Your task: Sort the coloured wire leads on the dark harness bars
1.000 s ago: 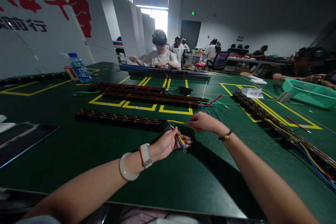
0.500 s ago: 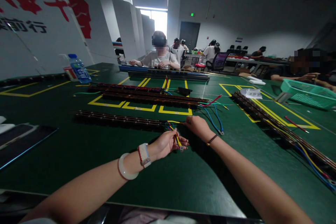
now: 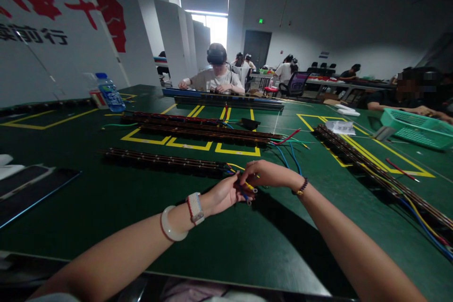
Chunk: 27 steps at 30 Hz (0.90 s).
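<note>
Yellow and blue wire leads [image 3: 250,187] lay between the two hands, just off the right end of a long dark bar assembly [image 3: 163,158]. Left hand [image 3: 226,193]: palm turned up, thumb closed over the leads, other fingers loosely curled beneath. Right hand [image 3: 264,174]: arched over from the other side, fingers bent, fingertips gathered at the leads beside the left thumb; whether they pinched one could not be told, contact being hidden.

Lead ends pointed toward the wearer. Sheathing looked smooth and flexible; each visible tip carried a flat metal ring terminal [image 3: 255,190]. Bar assembly: straight, slim, thin brownish rods running parallel, small bright spots at intervals; it rested on the green desk [image 3: 141,245], beyond the left forearm. Desk surface smooth, faintly glossy.

Left wrist: woven-looking watch band [image 3: 194,207] and a pale, polished, rounded bangle [image 3: 170,224]. Right wrist: dark beaded bracelet [image 3: 301,186]. At far right, a green openwork plastic basket [image 3: 414,128].
</note>
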Motion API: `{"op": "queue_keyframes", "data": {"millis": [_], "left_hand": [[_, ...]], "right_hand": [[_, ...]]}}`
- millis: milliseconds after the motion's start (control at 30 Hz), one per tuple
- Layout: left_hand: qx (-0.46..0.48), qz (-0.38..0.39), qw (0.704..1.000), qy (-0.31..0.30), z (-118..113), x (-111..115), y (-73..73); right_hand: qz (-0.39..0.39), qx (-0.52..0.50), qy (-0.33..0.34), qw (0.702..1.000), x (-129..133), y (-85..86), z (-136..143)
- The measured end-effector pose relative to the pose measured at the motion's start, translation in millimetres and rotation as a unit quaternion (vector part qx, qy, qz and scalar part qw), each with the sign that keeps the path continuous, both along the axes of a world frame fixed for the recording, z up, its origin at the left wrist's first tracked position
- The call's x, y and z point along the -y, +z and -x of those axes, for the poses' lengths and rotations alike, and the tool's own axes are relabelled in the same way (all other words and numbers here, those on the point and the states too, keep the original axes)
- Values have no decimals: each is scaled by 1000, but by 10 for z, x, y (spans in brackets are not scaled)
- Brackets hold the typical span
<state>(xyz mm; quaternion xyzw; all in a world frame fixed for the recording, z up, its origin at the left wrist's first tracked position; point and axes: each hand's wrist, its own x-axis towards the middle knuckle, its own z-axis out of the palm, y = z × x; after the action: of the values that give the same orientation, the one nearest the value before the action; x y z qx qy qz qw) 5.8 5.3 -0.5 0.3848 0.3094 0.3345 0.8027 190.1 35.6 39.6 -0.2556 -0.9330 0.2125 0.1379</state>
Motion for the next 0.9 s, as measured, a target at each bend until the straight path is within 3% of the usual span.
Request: {"op": "queue_keyframes", "data": {"millis": [200,367,533,733,800,900], "left_hand": [[2,19,1000,13,11,12,-5],[-36,-17,999,27,-39,16,-34],[-41,-6,998,48,-32,20,-31],[4,-20,999,41,8,37,-53],[7,-16,999,46,17,35,-60],[7,-9,1000,24,20,31,-46]], "right_hand": [[8,-150,-96,984,-12,43,-34],[-33,-203,-167,964,-24,-2,185],[-130,-160,-193,959,-109,150,624],[-184,13,-191,964,-259,281,1299],[-185,44,-200,961,-288,274,1395],[-142,0,-167,976,-295,292,1301]]}}
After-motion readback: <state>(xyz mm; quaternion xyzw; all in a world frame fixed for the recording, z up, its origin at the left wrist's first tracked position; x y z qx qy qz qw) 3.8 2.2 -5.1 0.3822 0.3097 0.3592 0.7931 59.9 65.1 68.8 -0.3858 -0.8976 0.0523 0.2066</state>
